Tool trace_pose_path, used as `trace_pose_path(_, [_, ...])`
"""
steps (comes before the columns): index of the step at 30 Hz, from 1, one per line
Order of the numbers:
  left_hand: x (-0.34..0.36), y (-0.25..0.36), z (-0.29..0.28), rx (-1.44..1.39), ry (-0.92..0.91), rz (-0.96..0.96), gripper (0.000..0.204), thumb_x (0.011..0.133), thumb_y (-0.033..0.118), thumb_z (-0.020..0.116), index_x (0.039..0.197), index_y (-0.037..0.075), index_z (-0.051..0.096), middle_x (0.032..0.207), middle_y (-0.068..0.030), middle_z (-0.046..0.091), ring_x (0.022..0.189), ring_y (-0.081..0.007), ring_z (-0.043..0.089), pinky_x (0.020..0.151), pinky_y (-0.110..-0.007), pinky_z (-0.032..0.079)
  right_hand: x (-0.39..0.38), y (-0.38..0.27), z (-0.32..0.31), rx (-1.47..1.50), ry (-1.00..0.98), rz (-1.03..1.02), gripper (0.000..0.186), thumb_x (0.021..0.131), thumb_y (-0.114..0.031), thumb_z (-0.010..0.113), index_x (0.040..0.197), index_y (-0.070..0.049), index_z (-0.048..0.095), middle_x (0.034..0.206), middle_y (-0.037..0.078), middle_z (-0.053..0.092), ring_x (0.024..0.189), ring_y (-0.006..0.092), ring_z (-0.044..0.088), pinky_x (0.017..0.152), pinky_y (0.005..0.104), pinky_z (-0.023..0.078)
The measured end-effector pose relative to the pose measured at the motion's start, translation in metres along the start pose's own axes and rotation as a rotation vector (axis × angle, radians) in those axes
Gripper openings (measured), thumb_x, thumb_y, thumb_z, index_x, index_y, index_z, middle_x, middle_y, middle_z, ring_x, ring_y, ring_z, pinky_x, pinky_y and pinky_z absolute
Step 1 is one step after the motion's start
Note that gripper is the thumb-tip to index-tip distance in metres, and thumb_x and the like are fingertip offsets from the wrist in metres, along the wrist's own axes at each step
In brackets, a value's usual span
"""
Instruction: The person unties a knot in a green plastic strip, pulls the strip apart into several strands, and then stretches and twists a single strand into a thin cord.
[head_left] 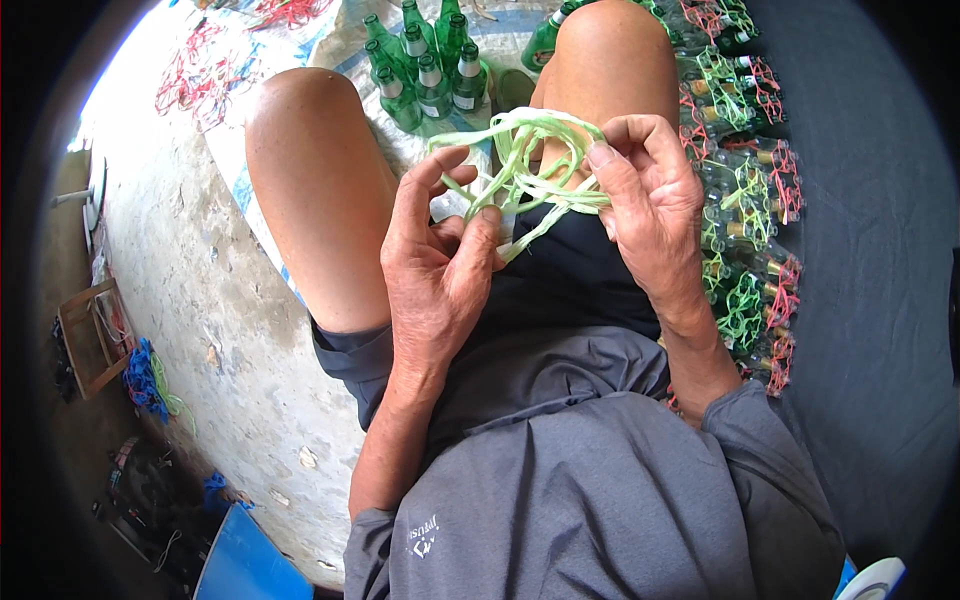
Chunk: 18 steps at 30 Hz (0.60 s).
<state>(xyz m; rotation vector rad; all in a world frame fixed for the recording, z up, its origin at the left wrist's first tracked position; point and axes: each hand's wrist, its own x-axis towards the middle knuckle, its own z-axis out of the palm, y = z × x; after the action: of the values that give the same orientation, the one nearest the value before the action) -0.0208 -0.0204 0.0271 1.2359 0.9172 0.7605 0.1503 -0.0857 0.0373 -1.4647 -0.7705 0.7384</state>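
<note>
1. Light-green cord (545, 188): one tangle of thin, loosely looped strands, raised between the two hands above the person's lap; a strand end trails below, toward the dark shorts (565, 280).
2. Left hand (437, 262): at the left side of the tangle, palm turned inward. Index finger bent and set apart from the thumb, with strands passing between them; the remaining fingers are partly hidden, so whether they grip the cord I cannot tell.
3. Right hand (655, 210): at the right side of the tangle. Thumb and index finger brought together on the strands, pinching them; the other fingers curled.
4. Green bottles (430, 85): a close group, upright, beyond the hands and between the knees; pale labels on several.
5. Single green bottle (542, 45): tilted, near the right knee, apart from the group.
6. Woven sheet (345, 35): white with blue bands, spread beneath the group.
7. Netted bottles (735, 200): a long packed row at the person's right, wrapped in green and red cord netting.
8. Red cords (200, 80): a loose heap at upper left.
9. Blue-and-green cord bundle (147, 378): on the concrete floor (240, 340) at far left, beside a wooden frame (95, 385).
</note>
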Motion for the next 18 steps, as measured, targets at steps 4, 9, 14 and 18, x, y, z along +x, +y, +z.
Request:
trace_pose_path(4, [0.0, 0.001, 0.001, 0.022, 0.012, 0.034, 0.048, 0.091, -0.007, 0.062, 0.137, 0.002, 0.05, 0.119, -0.0097, 0.059, 0.065, -0.0042, 0.058, 0.055, -0.017, 0.048, 0.002, 0.004, -0.005, -0.059, -0.012, -0.104, 0.007, 0.098, -0.004, 0.06, 0.103, 0.0, 0.058, 0.089, 0.003, 0.065, 0.077, 0.0052, 0.062, 0.07, 0.0212, 0.051])
trace_pose_path(9, [0.003, -0.002, 0.001, 0.088, 0.088, 0.139, 0.045, 0.091, -0.007, 0.061, 0.134, 0.002, 0.051, 0.118, -0.0081, 0.06, 0.064, -0.0033, 0.057, 0.053, -0.017, 0.047, 0.003, 0.0, -0.007, -0.183, -0.019, -0.136, 0.007, 0.097, -0.003, 0.061, 0.102, 0.001, 0.059, 0.092, 0.004, 0.067, 0.077, 0.0058, 0.065, 0.068, 0.0215, 0.052])
trace_pose_path(14, [0.007, 0.003, -0.001, 0.024, 0.098, 0.116, 0.043, 0.092, -0.006, 0.062, 0.134, 0.001, 0.051, 0.117, -0.0082, 0.06, 0.065, -0.0027, 0.057, 0.053, -0.016, 0.047, 0.003, -0.001, -0.009, -0.232, -0.11, -0.11, 0.009, 0.096, -0.003, 0.062, 0.104, 0.002, 0.062, 0.091, 0.005, 0.067, 0.076, 0.0075, 0.066, 0.066, 0.0218, 0.053])
trace_pose_path(18, [0.011, 0.006, -0.003, 0.055, 0.099, 0.141, 0.043, 0.093, -0.006, 0.06, 0.134, 0.002, 0.05, 0.115, -0.0084, 0.06, 0.075, -0.004, 0.059, 0.059, -0.017, 0.048, 0.002, -0.004, -0.009, -0.285, -0.122, -0.049, 0.017, 0.095, -0.004, 0.064, 0.111, 0.002, 0.061, 0.099, 0.006, 0.066, 0.081, 0.0061, 0.064, 0.075, 0.0216, 0.052])
